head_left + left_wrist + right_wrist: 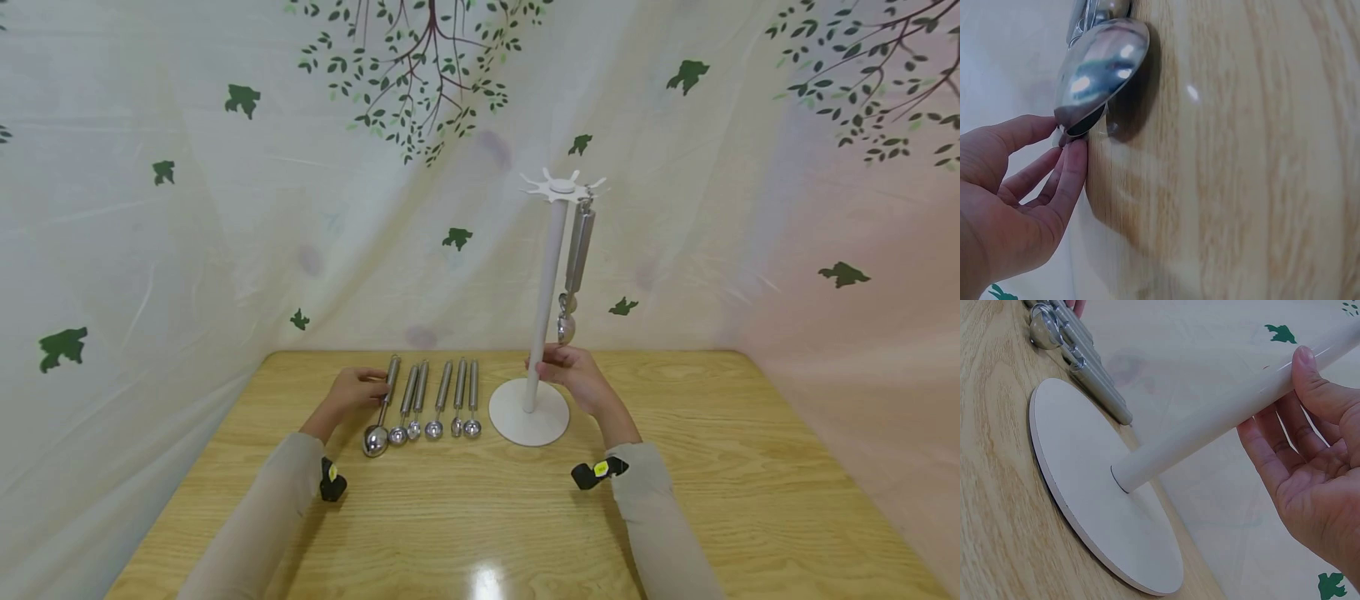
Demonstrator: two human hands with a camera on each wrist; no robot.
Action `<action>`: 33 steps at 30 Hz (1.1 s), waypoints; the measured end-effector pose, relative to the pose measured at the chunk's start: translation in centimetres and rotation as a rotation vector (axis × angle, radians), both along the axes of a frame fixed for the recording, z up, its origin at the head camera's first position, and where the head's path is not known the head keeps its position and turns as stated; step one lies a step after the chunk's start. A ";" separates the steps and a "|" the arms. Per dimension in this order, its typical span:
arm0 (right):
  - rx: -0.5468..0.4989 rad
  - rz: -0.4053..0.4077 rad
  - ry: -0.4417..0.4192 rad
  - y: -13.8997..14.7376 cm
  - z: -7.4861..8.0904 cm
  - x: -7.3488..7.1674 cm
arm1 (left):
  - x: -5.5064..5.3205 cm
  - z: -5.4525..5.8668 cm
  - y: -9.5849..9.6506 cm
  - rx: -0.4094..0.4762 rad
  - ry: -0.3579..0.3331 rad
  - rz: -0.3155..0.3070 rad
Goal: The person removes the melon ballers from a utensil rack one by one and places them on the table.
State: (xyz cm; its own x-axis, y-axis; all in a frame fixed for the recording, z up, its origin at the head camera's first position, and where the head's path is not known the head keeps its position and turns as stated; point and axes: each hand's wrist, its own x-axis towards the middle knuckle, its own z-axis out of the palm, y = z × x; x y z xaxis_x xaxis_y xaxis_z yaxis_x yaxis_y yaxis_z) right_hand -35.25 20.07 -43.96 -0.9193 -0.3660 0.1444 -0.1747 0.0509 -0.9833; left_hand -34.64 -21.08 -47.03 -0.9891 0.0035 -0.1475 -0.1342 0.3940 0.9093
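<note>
My left hand pinches the handle of a large steel scoop, the leftmost of a row on the table. In the left wrist view the scoop's shiny bowl covers most of its handle, with my thumb and fingertips meeting just behind it. My right hand grips the lower pole of a white stand, thumb on one side and fingers on the other, as the right wrist view shows. The stand's round base sits flat on the table. Overlapping steel scoops hang from the right of its hooked top.
Several smaller steel scoops lie side by side between the large scoop and the stand, handles pointing away. The wooden table extends to a pale cloth backdrop printed with leaves. A black wrist camera sits on the right sleeve.
</note>
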 end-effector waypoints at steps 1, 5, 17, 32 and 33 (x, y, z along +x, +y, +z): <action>-0.003 0.001 0.000 0.0 0.0 0.0 | 0.0 -0.1 0.0 0.005 0.001 -0.002; -0.015 0.003 0.002 0.0 -0.1 -0.1 | 0.0 -0.2 -0.2 0.026 0.005 -0.019; -0.012 0.001 0.001 0.0 -0.1 -0.2 | -0.1 0.0 -1.0 0.028 -0.003 -0.074; -0.041 0.014 0.016 0.2 -0.2 -0.3 | 0.6 0.6 -0.7 -0.019 -0.020 -0.044; -0.042 0.015 0.014 0.2 -0.3 -0.3 | 0.7 0.7 -0.5 -0.024 -0.022 -0.030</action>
State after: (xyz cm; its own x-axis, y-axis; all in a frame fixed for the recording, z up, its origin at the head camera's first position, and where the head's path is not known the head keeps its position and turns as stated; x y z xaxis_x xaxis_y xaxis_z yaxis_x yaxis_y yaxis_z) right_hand -35.52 20.25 -44.23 -0.9116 -0.3730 0.1730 -0.1891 0.0067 -0.9819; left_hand -33.96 -21.63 -46.32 -0.9851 0.0293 -0.1693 -0.1416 0.4200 0.8964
